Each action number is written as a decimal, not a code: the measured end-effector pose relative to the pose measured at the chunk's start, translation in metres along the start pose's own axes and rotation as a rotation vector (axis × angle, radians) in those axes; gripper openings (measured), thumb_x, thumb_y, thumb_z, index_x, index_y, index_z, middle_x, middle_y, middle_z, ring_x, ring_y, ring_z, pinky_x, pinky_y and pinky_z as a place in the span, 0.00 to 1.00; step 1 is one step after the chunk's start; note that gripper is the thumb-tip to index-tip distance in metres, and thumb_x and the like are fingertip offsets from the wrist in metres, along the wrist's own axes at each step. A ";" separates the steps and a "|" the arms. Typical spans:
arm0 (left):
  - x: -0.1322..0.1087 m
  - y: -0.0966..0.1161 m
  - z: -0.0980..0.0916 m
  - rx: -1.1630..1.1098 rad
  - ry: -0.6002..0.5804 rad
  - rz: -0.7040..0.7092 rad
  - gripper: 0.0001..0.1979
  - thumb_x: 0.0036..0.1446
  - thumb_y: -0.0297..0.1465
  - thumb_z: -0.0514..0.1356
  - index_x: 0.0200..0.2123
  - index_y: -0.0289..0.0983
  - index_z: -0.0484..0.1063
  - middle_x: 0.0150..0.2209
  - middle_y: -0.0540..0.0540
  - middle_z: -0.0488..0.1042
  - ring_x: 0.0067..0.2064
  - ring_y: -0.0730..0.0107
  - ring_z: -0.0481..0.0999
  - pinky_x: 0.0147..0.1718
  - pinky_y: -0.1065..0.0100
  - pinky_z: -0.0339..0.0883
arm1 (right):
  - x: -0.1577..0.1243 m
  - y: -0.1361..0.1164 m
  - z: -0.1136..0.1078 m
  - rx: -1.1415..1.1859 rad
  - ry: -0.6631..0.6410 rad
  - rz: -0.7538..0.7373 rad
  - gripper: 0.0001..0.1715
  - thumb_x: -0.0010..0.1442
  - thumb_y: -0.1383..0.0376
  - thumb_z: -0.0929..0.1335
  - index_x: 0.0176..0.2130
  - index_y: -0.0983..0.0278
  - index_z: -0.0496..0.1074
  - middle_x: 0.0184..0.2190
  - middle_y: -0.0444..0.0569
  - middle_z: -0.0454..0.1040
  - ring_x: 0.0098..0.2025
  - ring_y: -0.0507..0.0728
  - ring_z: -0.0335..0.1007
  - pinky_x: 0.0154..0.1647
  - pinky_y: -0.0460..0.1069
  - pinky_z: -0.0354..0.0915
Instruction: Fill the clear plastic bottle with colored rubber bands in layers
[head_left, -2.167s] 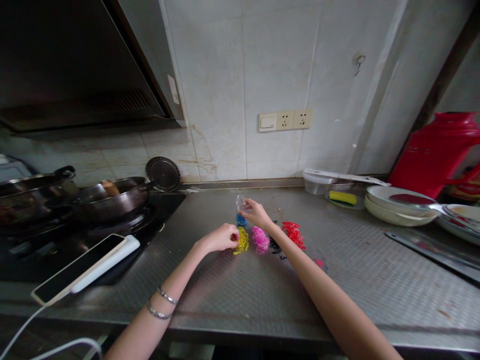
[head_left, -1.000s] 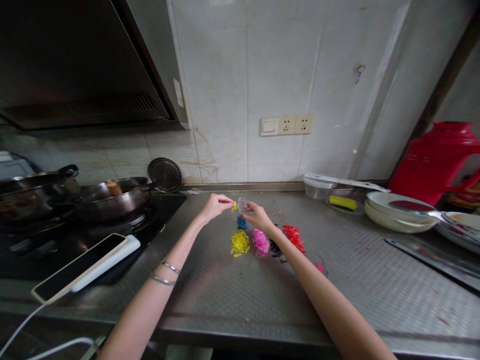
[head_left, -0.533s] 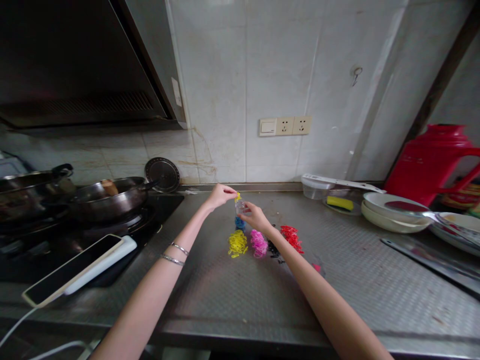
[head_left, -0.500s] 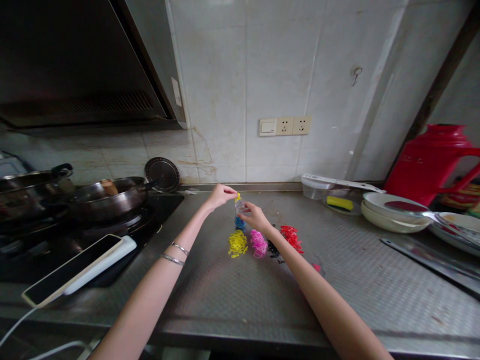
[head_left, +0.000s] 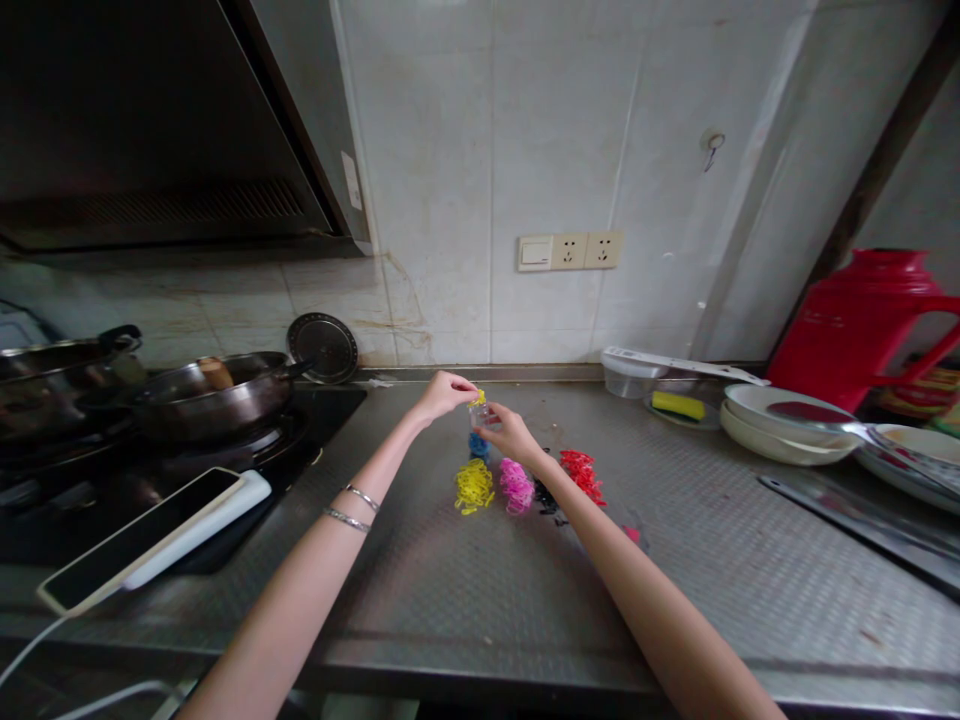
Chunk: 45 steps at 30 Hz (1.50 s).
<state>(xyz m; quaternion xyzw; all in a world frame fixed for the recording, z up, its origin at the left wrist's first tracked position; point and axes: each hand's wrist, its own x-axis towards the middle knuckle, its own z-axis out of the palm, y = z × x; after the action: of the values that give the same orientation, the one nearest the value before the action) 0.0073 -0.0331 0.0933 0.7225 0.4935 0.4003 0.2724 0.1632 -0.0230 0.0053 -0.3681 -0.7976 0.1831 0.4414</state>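
Note:
My left hand point(head_left: 444, 398) is closed in a pinch on a few small yellow rubber bands point(head_left: 481, 397), right at the mouth of a small clear container point(head_left: 478, 414). That container is gripped between the thumb and fingers of my right hand point(head_left: 512, 435). Just below it shows a clump of blue bands point(head_left: 478, 446); whether they lie inside it or behind it I cannot tell. Nearer to me on the counter are a yellow pile of bands point(head_left: 474, 487) and a pink pile point(head_left: 517, 486). Black bands point(head_left: 550, 498) and red bands point(head_left: 582, 477) are partly covered by my right forearm.
On the left, a phone point(head_left: 142, 540) lies across the stove edge, near a steel pan point(head_left: 217, 405). To the right stand white bowls point(head_left: 780, 440), a yellow sponge point(head_left: 677, 405), a knife point(head_left: 847, 515) and a red thermos point(head_left: 855, 320). A tiled wall backs the metal counter point(head_left: 450, 600).
My left hand has shifted slightly right and down, bringing the yellow bands to the container's mouth. My right hand keeps its hold and the piles look the same.

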 end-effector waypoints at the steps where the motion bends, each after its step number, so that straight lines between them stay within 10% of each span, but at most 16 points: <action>1: 0.001 -0.001 0.000 -0.001 -0.004 0.011 0.12 0.42 0.32 0.62 0.30 0.29 0.76 0.26 0.43 0.76 0.24 0.75 0.68 0.21 0.75 0.57 | 0.000 0.000 0.000 0.003 0.002 -0.004 0.22 0.49 0.60 0.67 0.45 0.64 0.66 0.38 0.49 0.72 0.36 0.53 0.68 0.37 0.48 0.64; 17: 0.009 -0.008 -0.005 0.040 0.012 0.141 0.14 0.45 0.36 0.60 0.30 0.31 0.76 0.31 0.42 0.77 0.34 0.68 0.72 0.34 0.70 0.63 | 0.001 0.003 0.001 0.014 0.012 0.003 0.23 0.49 0.60 0.67 0.45 0.64 0.66 0.38 0.49 0.72 0.36 0.53 0.69 0.37 0.48 0.64; 24: -0.001 -0.017 -0.007 0.006 0.102 0.028 0.17 0.48 0.39 0.57 0.28 0.30 0.75 0.20 0.48 0.71 0.22 0.76 0.64 0.21 0.74 0.55 | 0.001 0.002 0.001 0.014 0.014 0.006 0.23 0.48 0.60 0.67 0.45 0.63 0.66 0.39 0.49 0.72 0.36 0.53 0.69 0.38 0.48 0.64; 33: -0.024 -0.069 -0.011 0.125 -0.298 -0.134 0.16 0.42 0.40 0.60 0.27 0.31 0.75 0.16 0.52 0.65 0.17 0.81 0.57 0.15 0.76 0.46 | 0.000 -0.001 0.000 0.006 0.017 0.022 0.22 0.48 0.60 0.68 0.44 0.64 0.67 0.38 0.50 0.72 0.36 0.54 0.69 0.37 0.48 0.64; 45: -0.059 -0.057 0.009 0.290 -0.583 0.066 0.18 0.36 0.33 0.65 0.34 0.35 0.74 0.24 0.51 0.69 0.25 0.76 0.65 0.23 0.76 0.55 | -0.001 -0.002 -0.001 -0.009 0.019 0.011 0.21 0.49 0.60 0.67 0.44 0.64 0.67 0.38 0.50 0.72 0.36 0.53 0.69 0.37 0.47 0.64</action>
<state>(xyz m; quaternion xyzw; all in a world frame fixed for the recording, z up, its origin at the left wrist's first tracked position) -0.0248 -0.0671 0.0258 0.8536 0.4230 0.1107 0.2834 0.1634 -0.0248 0.0069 -0.3761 -0.7923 0.1783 0.4461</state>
